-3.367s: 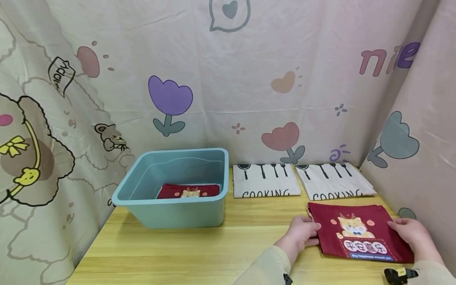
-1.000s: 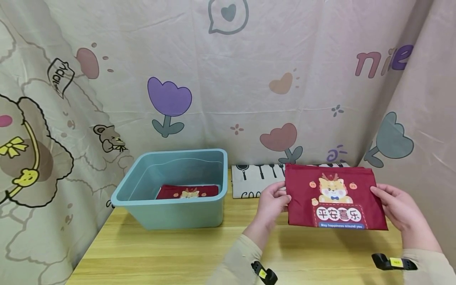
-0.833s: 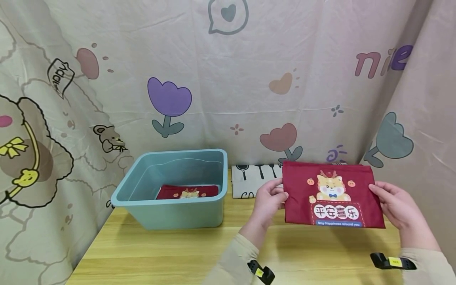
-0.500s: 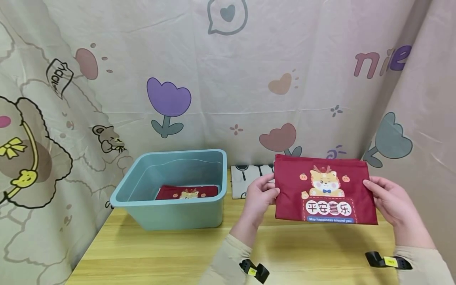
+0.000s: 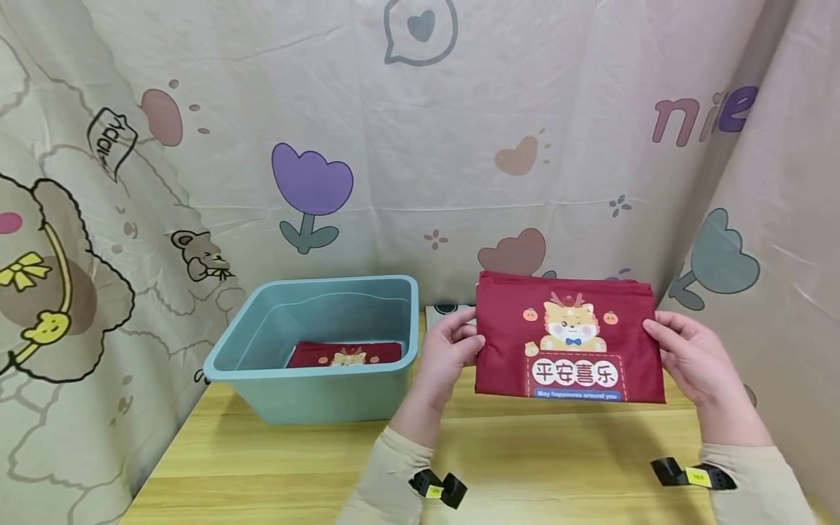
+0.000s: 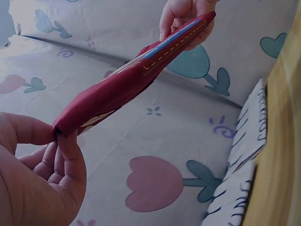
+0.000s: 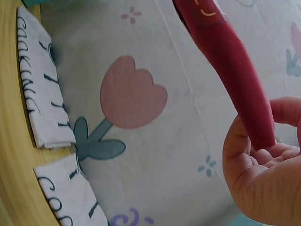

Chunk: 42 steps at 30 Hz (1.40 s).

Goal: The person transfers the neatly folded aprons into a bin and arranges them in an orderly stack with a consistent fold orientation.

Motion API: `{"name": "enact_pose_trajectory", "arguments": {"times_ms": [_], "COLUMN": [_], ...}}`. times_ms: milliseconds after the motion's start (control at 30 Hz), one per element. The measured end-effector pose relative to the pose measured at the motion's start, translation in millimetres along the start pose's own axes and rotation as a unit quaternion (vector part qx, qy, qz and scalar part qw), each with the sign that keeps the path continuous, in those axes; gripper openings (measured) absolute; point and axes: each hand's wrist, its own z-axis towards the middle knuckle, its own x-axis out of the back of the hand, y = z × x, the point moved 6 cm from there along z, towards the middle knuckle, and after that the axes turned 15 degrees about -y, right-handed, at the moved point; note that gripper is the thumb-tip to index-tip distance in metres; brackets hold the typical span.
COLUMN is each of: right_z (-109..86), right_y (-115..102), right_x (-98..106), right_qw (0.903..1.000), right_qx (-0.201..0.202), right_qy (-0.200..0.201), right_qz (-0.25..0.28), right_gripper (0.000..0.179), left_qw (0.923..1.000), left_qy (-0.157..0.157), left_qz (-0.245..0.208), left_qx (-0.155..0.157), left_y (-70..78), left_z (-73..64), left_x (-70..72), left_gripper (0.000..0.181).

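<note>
A folded dark red cloth [image 5: 502, 343] with a cartoon animal print and white characters is held up above the table in the head view. My left hand [image 5: 446, 357] pinches its left edge, thumb in front. At the opposite edge my right hand [image 5: 695, 361] grips it the same way. Both wrist views show the cloth [image 6: 108, 96] nearly edge-on, a thin layered bundle, with its end between thumb and fingers of each hand. Left of the hands stands a blue-green plastic bin [image 5: 328, 397]. A similar red folded cloth [image 5: 308, 355] lies inside it.
Two folded white cloths with black "COOKING" lettering lie at the back of the wooden table [image 5: 275, 467]; the right wrist view shows the first white cloth [image 7: 44, 89] and the second white cloth [image 7: 70, 193]. A printed curtain [image 5: 426, 146] hangs behind and at both sides.
Both hands have lifted the red cloth off the table at the right and carried it up and leftward, closer to the bin. It now covers most of the white cloths in the head view.
</note>
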Motion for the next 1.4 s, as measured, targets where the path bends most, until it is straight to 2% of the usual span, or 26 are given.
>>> {"name": "enact_pose_trajectory", "arguments": {"times_ms": [667,867,1133,1400], "right_z": [29.3,40.3,54.3,69.0], "right_y": [1.3,1.8,2.8,4.0], "right_x": [-61.1,-78.9,-97.3,-116.3], "right_qw": [0.9989,0.9985,0.9985,0.9985], "right_qx": [0.027,0.018,0.009,0.013], "right_qy": [-0.037,-0.052,-0.051,-0.053], "right_qz": [-0.004,-0.009,-0.016,-0.004], "right_gripper": [0.017,0.013,0.007,0.005], "left_qw": [0.9964,0.9935,0.9918,0.9865], "left_qy": [0.039,0.061,0.065,0.079], "left_qz": [0.075,0.094,0.106,0.138], "left_qx": [0.007,0.018,0.03,0.039], "left_y": [37.5,45.1,55.6,66.6], "left_z": [-14.9,-18.2,-22.7,-31.1], "left_x": [57.0,76.9,96.9,118.7], "left_gripper": [0.044,0.044,0.044,0.043]}}
